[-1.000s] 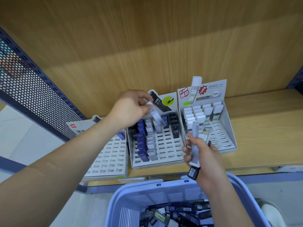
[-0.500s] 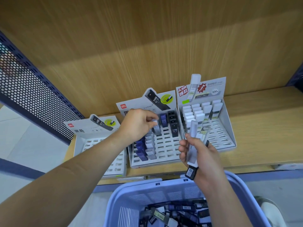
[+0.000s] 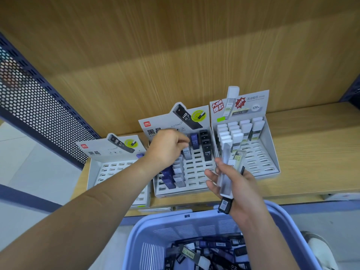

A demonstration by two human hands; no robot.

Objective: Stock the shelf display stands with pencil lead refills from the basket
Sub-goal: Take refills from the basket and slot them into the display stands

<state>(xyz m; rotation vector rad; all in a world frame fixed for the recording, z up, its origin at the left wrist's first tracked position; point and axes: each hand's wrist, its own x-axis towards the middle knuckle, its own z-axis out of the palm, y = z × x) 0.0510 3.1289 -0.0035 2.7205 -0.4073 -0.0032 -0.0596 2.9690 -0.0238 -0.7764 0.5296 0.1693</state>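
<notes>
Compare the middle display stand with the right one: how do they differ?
The middle display stand holds dark blue, grey and black refills; the right display stand holds clear ones with white caps. The middle stand's header shows a black HB 0.7 case; the right stand's shows a clear tube with red badges. The left hand pinches a grey refill in the middle stand, not the right stand. Both are white slotted trays with some empty slots.

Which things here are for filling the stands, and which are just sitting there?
For the job: basket, loose refills inside it, left stand, middle stand, right stand, held refills in the right hand, grey refill under the left hand.

Just there: mesh panel, wooden back wall.
</notes>
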